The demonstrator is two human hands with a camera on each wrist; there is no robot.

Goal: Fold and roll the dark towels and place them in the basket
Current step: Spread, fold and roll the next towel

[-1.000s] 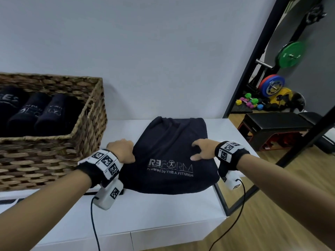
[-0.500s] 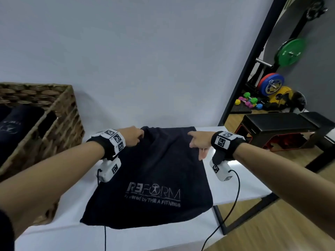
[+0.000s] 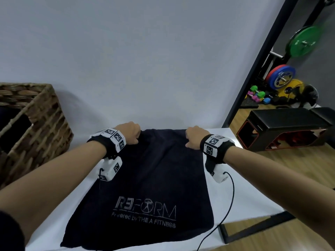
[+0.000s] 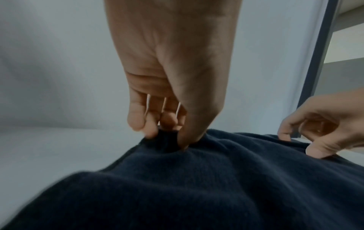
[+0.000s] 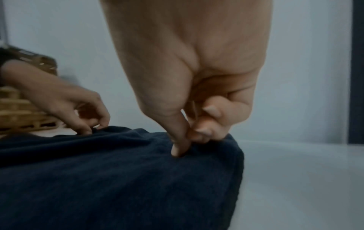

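Left hand [image 3: 130,132] grip: pinching far-left corner of dark towel [image 3: 145,192] | right hand [image 3: 194,136] grip: pinching far-right corner | towel spread on bench [image 3: 250,198] toward the person, likely tensioned flat for folding | basket [image 3: 41,127] left of left grip.

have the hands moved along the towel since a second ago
Yes. Both the left hand and right hand went from the towel's middle, near the printed logo, to its far corners by the wall, where they now pinch it.
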